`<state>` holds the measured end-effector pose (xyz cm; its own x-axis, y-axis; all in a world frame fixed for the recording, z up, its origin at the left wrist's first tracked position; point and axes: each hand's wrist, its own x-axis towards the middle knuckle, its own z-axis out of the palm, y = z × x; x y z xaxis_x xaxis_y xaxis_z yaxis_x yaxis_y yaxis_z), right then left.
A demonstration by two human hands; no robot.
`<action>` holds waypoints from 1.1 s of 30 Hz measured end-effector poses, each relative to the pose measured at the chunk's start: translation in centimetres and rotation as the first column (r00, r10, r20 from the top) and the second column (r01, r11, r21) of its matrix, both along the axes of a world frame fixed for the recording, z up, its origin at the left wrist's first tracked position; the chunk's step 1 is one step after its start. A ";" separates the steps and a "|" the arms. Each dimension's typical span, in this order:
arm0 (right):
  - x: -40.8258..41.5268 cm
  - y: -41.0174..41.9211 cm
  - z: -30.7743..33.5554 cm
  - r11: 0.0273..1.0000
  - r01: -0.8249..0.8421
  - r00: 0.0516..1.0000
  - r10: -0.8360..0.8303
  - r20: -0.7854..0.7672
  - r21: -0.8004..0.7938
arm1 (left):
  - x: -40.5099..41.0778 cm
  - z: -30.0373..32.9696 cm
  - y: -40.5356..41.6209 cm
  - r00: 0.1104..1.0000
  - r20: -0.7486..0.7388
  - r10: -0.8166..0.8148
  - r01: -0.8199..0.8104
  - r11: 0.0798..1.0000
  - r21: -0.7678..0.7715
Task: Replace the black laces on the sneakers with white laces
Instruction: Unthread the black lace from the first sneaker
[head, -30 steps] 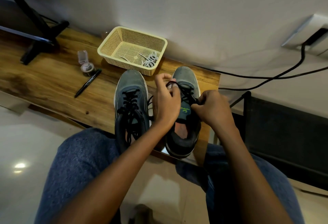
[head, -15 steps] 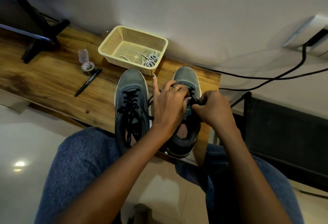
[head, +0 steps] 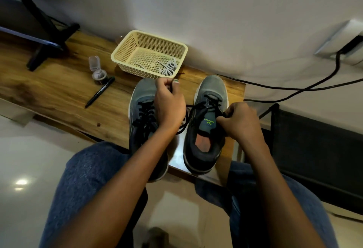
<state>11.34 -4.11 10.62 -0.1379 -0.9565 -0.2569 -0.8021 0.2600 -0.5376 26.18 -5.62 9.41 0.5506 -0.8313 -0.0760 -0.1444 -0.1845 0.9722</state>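
**Black lace drawn out of the right-hand sneaker**

Head view: 2 grey sneakers stand side by side, toes toward the wall, on a wooden table (head: pixel 59 90). The left sneaker (head: pixel 142 108) is fully laced in black and partly hidden behind the left forearm. The right sneaker (head: pixel 208 122) has its upper eyelets undone, its tongue with a green logo showing, and its heel hanging over the near table edge.

The left hand (head: pixel 170 102) is raised above the toe of the left sneaker, its fingers curled and pinching the end of the black lace (head: pixel 194 108). That lace runs slack from the hand down between the 2 shoes and across to the lower eyelets of the right sneaker. The right hand (head: pixel 238 122) sits at the right side of the right sneaker, fingers curled and gripping the shoe by its eyelet edge, just beside the tongue.

Behind the shoes, a cream mesh basket (head: pixel 125 51) holds the white laces (head: pixel 169 68), coiled in its right near corner. Left of the basket lie a small clear container (head: pixel 94 63), a tape roll (head: pixel 99 75) and a black pen (head: pixel 100 92).
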 end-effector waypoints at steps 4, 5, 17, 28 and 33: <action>0.3 0.2 0.2 0.999 -0.044 0.998 0.044 -0.047 -0.006 | -1.4 -0.5 1.2 0.926 0.187 -0.329 0.264 0.915 0.304; 0.3 0.2 0.3 0.999 -0.053 0.997 0.052 -0.060 -0.013 | -1.7 -0.3 1.5 0.895 0.221 -0.388 0.299 0.888 0.350; 2.6 -0.5 -1.2 0.968 -0.196 0.946 0.145 -0.291 -0.154 | -2.6 -2.1 3.8 0.629 0.484 -0.609 0.496 0.793 0.354; 2.9 -0.5 -1.7 0.937 -0.238 0.918 0.131 -0.375 -0.256 | -2.7 -2.7 3.5 0.655 0.420 -0.628 0.524 0.778 0.347; 2.2 -1.0 -1.6 0.927 -0.135 0.974 0.059 -0.220 -0.349 | -2.9 -2.3 3.6 0.710 0.363 -0.603 0.503 0.796 0.338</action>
<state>13.51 -5.08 9.06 -0.0526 -0.9901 0.1302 -0.9147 -0.0046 -0.4040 23.32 -2.06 7.13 0.0105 -0.9891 -0.1470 -0.6742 -0.1156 0.7295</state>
